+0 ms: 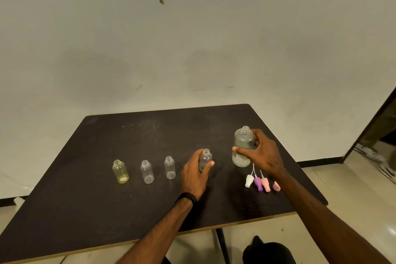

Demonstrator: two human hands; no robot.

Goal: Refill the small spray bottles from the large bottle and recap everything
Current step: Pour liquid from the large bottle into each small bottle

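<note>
My left hand [196, 174] wraps the rightmost small bottle [205, 159], standing uncapped on the table [128, 135]. My right hand [260, 152] grips the large bottle [242, 146], also open, just right of it. Three more small bottles [147, 171] wait uncapped in a row to the left. The spray caps [262, 183] lie near, just under my right wrist. The necks are narrow, so I judge a fast tilt could spill liquid, and my forearm could sweep the caps. The large bottle's white label shows print too small to read.
</note>
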